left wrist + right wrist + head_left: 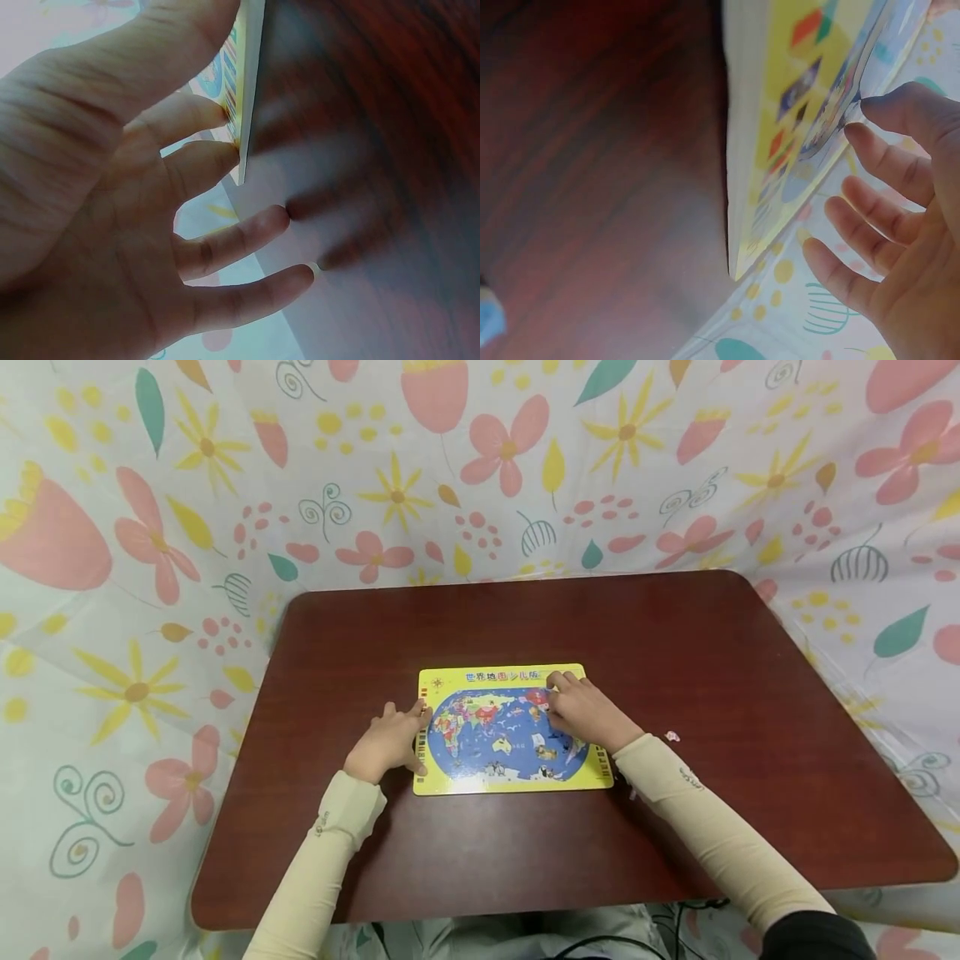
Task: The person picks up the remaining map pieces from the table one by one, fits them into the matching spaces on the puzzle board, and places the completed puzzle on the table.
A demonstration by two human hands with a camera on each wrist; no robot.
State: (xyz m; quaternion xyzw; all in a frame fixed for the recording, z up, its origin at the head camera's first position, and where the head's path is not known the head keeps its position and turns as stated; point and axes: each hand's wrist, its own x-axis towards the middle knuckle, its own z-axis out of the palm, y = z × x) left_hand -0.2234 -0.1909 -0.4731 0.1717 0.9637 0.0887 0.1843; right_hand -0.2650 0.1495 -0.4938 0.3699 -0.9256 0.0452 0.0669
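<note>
A yellow-bordered world map puzzle board (480, 783) lies flat on the table, its blue oval map covered with coloured pictures. My left hand (391, 739) is at the board's left edge. In the left wrist view, the fingers of that hand (187, 195) are spread, two at the board's edge and two on the tabletop. Over the upper right of the map, my right hand (585, 708) bends its fingers down. In the right wrist view, that hand's (900, 217) thumb and index finger pinch a small puzzle piece (849, 117) at the board's surface; most of it is hidden.
A loose small piece (672, 737) lies on the brown table (525, 852) right of the board. Another small piece (632, 794) is partly hidden by the right forearm. A flower-patterned cloth (457, 493) hangs behind the table. Black cables (611, 940) run below its front edge.
</note>
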